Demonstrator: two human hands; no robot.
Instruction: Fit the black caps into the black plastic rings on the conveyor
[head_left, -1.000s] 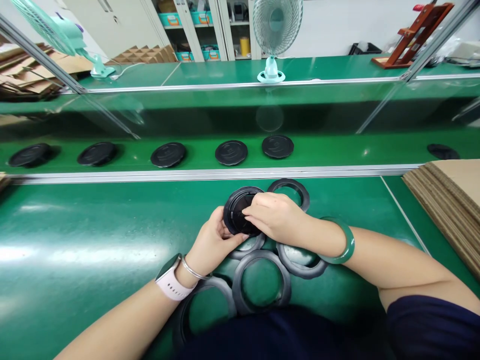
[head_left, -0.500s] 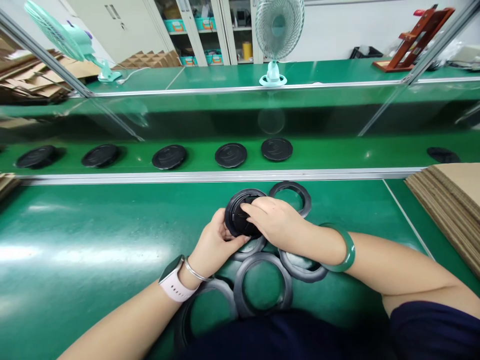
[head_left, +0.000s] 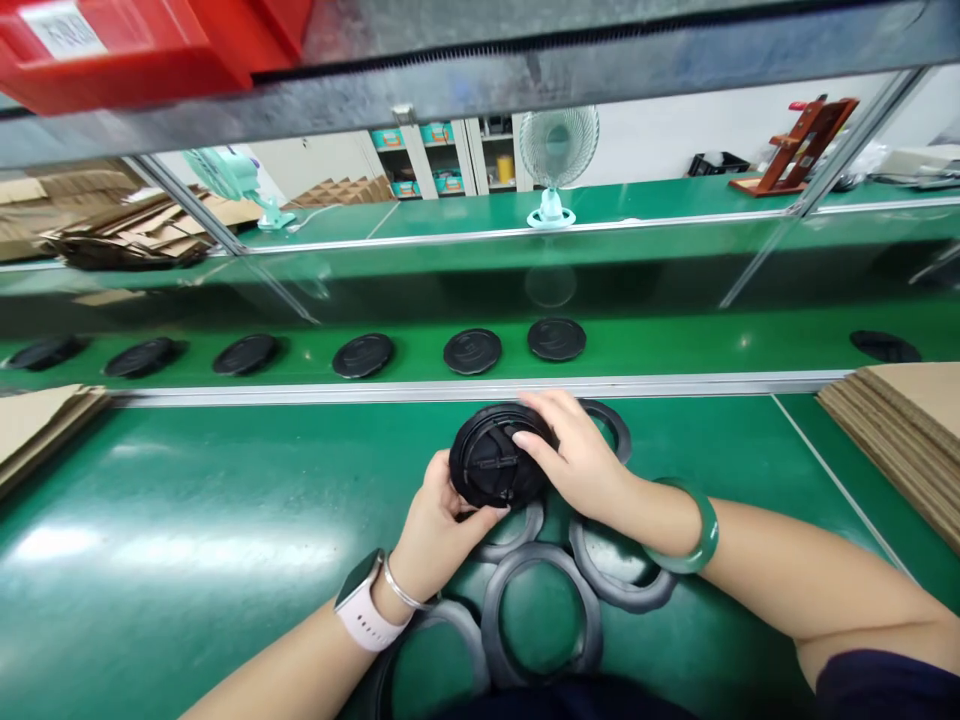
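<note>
Both hands hold one round black plastic cover above the green table, its ribbed, clipped inner side tilted toward me. My left hand grips the lower left rim, thumb on the near edge and fingers underneath. At the upper right, my right hand is closed on the rim, its thumb resting on the inner face. Under and around the hands lie several dark rings: a grey ring nearest my body, another ring below my right wrist, and a black ring partly hidden behind my right hand.
Beyond a metal rail, several black discs lie on a green belt. Cardboard sheets are stacked at right and left. Overhead runs a metal shelf with a red bin. A fan stands behind.
My right hand has shifted from the cover's middle to its upper right rim, exposing more of the inner face. The view has tilted up, and the belt's discs sit differently along the rail.
</note>
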